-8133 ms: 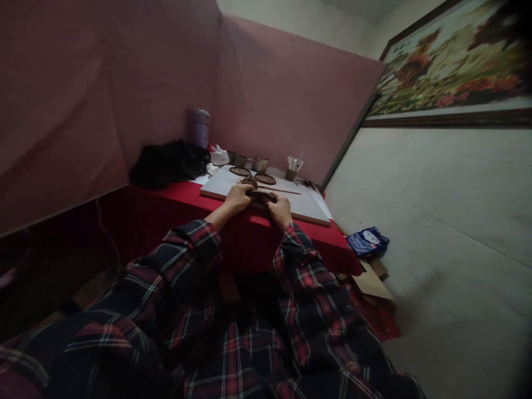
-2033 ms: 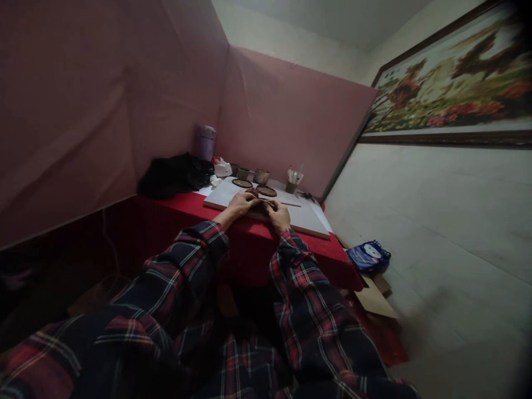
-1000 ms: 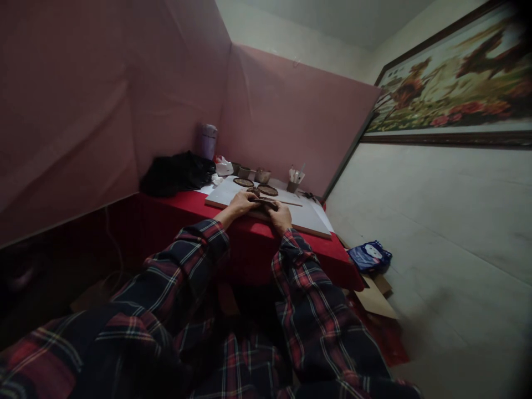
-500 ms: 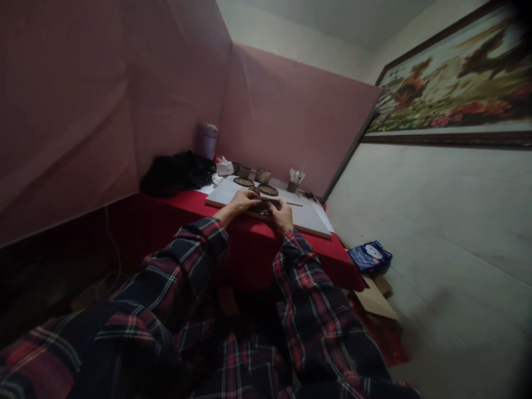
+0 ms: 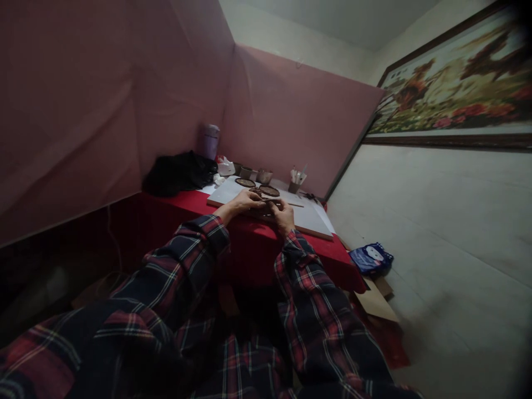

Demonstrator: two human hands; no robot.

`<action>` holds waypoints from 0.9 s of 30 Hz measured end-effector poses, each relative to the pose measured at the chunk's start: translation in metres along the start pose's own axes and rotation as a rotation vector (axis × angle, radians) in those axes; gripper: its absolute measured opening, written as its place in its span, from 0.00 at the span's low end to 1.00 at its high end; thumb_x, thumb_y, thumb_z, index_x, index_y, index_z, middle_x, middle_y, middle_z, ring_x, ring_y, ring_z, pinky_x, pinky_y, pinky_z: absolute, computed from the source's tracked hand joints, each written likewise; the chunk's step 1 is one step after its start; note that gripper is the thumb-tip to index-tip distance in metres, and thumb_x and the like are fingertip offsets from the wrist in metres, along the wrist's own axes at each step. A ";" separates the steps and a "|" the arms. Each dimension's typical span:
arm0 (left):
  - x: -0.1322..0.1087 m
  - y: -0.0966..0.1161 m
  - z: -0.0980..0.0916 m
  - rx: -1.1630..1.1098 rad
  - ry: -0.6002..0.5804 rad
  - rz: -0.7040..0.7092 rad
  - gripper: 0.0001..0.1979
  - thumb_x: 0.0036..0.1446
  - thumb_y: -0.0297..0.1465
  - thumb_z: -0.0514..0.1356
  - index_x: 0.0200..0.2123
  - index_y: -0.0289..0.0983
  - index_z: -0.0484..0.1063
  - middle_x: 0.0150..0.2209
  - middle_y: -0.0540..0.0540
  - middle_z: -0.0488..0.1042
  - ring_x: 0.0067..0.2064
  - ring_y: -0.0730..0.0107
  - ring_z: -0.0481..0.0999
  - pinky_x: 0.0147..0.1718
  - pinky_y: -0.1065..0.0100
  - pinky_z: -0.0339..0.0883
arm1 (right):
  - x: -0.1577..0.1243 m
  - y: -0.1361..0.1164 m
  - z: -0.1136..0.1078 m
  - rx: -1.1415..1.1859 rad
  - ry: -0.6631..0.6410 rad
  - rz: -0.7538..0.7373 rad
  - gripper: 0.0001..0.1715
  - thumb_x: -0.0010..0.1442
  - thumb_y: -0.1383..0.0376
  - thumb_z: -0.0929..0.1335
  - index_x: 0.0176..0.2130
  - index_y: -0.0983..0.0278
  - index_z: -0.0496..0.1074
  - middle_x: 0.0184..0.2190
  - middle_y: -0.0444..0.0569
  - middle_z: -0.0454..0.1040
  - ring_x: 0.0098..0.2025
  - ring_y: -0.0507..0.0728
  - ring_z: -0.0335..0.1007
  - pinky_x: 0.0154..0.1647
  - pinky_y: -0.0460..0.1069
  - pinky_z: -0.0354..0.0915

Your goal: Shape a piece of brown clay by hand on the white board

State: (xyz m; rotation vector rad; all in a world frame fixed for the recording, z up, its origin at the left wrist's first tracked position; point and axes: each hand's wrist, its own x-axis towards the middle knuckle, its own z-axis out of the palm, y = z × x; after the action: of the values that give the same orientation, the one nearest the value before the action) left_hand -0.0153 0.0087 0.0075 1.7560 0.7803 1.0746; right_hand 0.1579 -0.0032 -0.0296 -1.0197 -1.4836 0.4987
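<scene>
Both my hands meet at the near edge of a white board (image 5: pixel 310 219) on a red-covered table (image 5: pixel 199 202). My left hand (image 5: pixel 243 200) and my right hand (image 5: pixel 283 213) have their fingers curled round a small dark brown lump (image 5: pixel 266 206), which looks like clay, held between them just above the board. Two flat brown discs (image 5: pixel 245 182) (image 5: pixel 269 191) lie on the board just behind my hands. A thin wooden stick (image 5: pixel 291 203) lies on the board to the right of the hands.
Along the table's back edge stand small cups (image 5: pixel 262 176), a holder with tools (image 5: pixel 296 182), a purple bottle (image 5: pixel 210 141) and a black bag (image 5: pixel 178 172). Pink panels enclose the table. A blue packet (image 5: pixel 369 257) and cardboard (image 5: pixel 376 302) lie on the floor at right.
My hands stayed at the board's near edge, working the dark lump. The fingers shifted a little and the lump lifted slightly off the board. The view drifted slightly.
</scene>
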 end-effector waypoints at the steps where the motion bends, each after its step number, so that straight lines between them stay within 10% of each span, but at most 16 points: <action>1: -0.001 0.001 0.001 -0.005 0.006 -0.015 0.13 0.38 0.33 0.70 0.26 0.29 0.76 0.20 0.50 0.71 0.22 0.77 0.66 0.24 0.72 0.59 | 0.000 -0.001 0.000 0.008 -0.006 0.011 0.19 0.53 0.51 0.68 0.38 0.61 0.74 0.33 0.46 0.79 0.35 0.56 0.76 0.39 0.51 0.72; 27: 0.000 0.000 0.001 -0.131 0.065 -0.051 0.10 0.38 0.27 0.69 0.28 0.30 0.76 0.25 0.47 0.75 0.26 0.74 0.71 0.28 0.70 0.64 | -0.001 -0.007 -0.001 -0.126 0.020 0.049 0.22 0.52 0.49 0.69 0.37 0.65 0.75 0.35 0.49 0.79 0.37 0.57 0.76 0.41 0.51 0.71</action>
State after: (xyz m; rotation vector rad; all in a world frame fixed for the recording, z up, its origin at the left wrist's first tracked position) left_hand -0.0140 0.0088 0.0071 1.5900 0.7727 1.1284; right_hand 0.1563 -0.0080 -0.0243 -1.1593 -1.4900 0.4327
